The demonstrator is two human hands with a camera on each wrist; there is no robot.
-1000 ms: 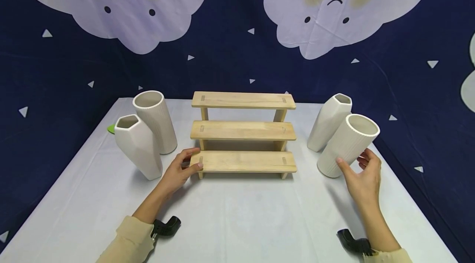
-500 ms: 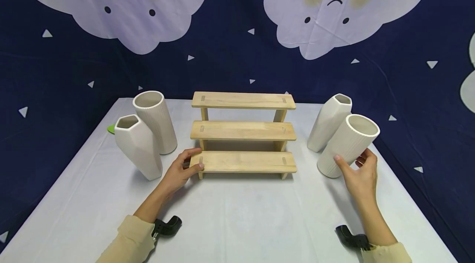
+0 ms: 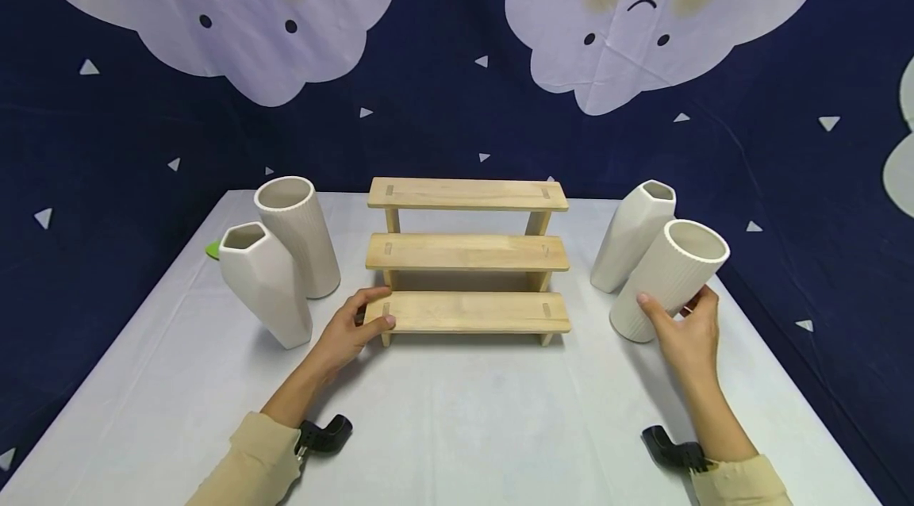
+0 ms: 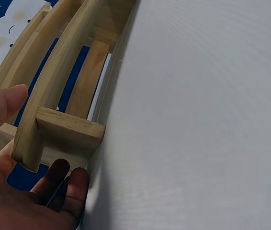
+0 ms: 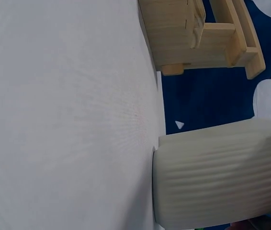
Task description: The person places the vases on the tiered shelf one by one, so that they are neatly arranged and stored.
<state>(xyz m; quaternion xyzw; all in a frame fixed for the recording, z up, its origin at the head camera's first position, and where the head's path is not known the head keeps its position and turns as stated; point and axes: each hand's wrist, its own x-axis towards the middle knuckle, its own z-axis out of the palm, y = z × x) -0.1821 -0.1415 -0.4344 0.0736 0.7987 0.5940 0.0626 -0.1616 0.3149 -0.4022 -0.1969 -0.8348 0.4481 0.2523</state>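
Observation:
A three-step wooden display stand (image 3: 467,312) stands mid-table. My left hand (image 3: 345,334) holds the left end of its lowest step, thumb at the front edge and index finger at the back; in the left wrist view other fingers (image 4: 76,191) curl below the step by its leg. On the right, my right hand (image 3: 689,339) grips the lower part of a white ribbed cylindrical vase (image 3: 667,276), thumb in front, other fingers mostly hidden behind it. In the right wrist view, the ribbed vase's base (image 5: 174,187) meets the table. A white faceted vase (image 3: 631,236) stands just behind it.
At the left stand another faceted white vase (image 3: 267,284) and another ribbed vase (image 3: 303,240). A bit of something green (image 3: 213,250) shows behind them. The white-covered table (image 3: 457,427) ends at a dark blue cloth (image 3: 428,133) printed with clouds.
My right hand has shifted left, its thumb sliding further across the ribbed vase and its fingers closer behind it. My left hand has edged slightly right along the step. The vases and stand stay put.

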